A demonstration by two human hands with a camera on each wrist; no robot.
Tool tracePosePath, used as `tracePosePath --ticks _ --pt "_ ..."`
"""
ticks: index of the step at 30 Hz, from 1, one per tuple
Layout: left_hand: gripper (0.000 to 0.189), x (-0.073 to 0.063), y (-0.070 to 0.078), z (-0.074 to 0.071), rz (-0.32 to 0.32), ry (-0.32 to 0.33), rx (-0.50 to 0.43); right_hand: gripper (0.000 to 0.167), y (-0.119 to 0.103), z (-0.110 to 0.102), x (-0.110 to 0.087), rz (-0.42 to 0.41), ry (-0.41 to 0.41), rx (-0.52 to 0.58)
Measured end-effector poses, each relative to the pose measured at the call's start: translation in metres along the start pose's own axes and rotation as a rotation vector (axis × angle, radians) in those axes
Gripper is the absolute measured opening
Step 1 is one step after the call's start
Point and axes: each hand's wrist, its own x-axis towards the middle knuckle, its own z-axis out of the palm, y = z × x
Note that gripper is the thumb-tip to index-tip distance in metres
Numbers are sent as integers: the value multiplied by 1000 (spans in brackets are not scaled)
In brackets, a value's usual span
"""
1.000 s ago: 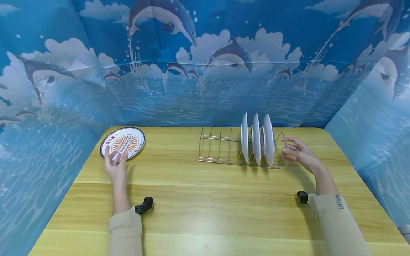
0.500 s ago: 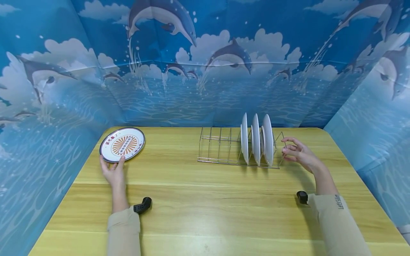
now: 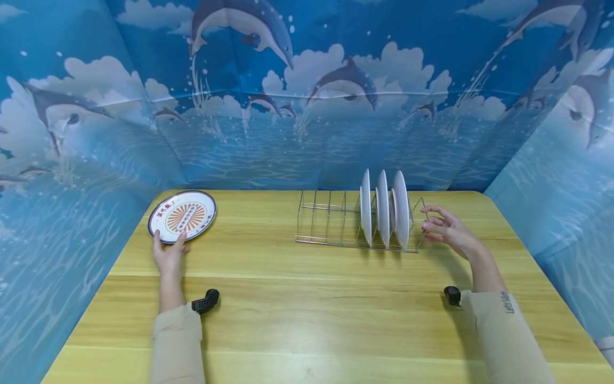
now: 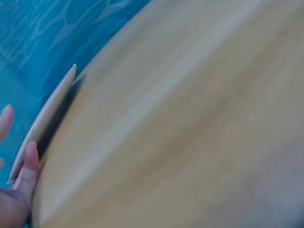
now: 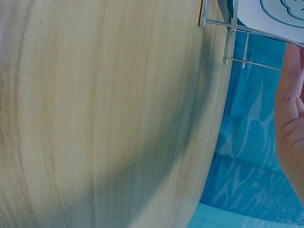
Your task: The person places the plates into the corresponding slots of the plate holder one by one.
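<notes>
On the far left of the table lies a round white plate [image 3: 165,226] with a dark blue rim, red lettering and an orange sunburst. My left hand [image 3: 168,260] grips its near edge, two digits at the rim; in the left wrist view the thumb [image 4: 31,159] meets the plate [image 4: 47,111], seen nearly edge-on. A wire dish rack [image 3: 326,242] stands at the back right, holding three plates upright: the left plate [image 3: 366,208], the middle plate [image 3: 383,209] and the right plate [image 3: 402,210]. My right hand [image 3: 451,232] pinches the rack's right end wire.
Both hands work over a light wooden table [image 3: 307,320]. A blue dolphin-print cloth [image 3: 268,154] hangs behind it and along both sides. Black wrist devices, a left one [image 3: 206,301] and a right one [image 3: 452,295], jut from the sleeves. Bare wire slots stand left of the upright plates.
My left hand has drawn back from over the plate's face to its near rim, and the forearm has shifted slightly left. My right hand stays at the rack.
</notes>
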Motion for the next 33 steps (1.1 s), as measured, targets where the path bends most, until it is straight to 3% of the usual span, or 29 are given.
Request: tracePosePath --ticks 7,10,14,19,23,33 --pt "89 9 0 -1 -77 -25 63 30 1 -1 1 -7 -5 19" --pt "88 9 -1 1 -63 -7 67 31 1 -1 1 -4 -2 25" --pt "85 7 -7 6 2 66 47 30 0 0 1 0 2 27" --pt "83 4 -14 15 90 206 -36 29 0 0 1 2 0 28" --pt "83 1 -15 19 122 276 -70 29 0 0 1 5 3 24" --pt "88 -3 -12 23 36 176 -374 35 -1 0 1 4 12 16"
